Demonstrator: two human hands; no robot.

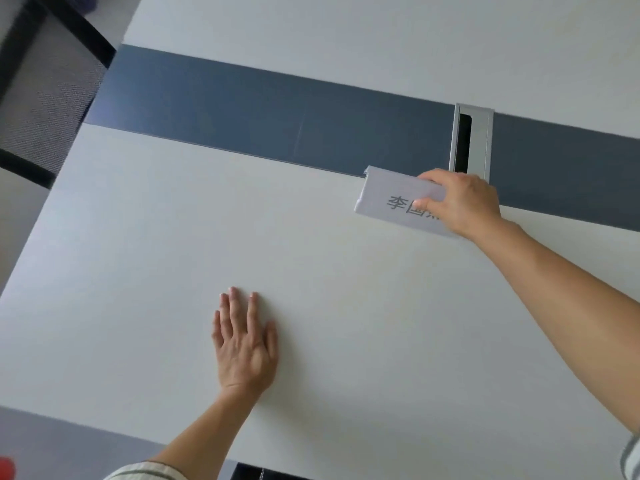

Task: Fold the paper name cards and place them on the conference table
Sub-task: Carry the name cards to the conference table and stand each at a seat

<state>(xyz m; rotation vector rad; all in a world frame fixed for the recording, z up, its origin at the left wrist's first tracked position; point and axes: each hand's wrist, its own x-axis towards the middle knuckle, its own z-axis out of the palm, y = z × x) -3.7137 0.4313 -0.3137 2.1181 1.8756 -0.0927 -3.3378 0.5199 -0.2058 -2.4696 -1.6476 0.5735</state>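
Showing dark printed characters on its near face, the card (398, 199) is a white paper folded along its top edge, with a narrow flap turned back behind. It sits to the right and far side of the near white part of the table (346, 323), its upper edge reaching over the dark strip (242, 112) that crosses the tabletop. Whether its lower edge touches the surface cannot be told.

The right hand (460, 202) grips the card at its right end: the thumb presses on the printed face, covering part of the last character, and the fingers curl over the fold to the back. Just beyond this hand a grey cable hatch (471, 140) is set into the strip, with a dark slot down its left side.

The left hand (244, 344) lies flat on the table well apart from the card, nearer the person – palm down, fingers straight and slightly spread, holding nothing. A striped sleeve (149, 471) shows at the bottom edge.

Off the table's far left corner stands a black mesh chair (45, 98).
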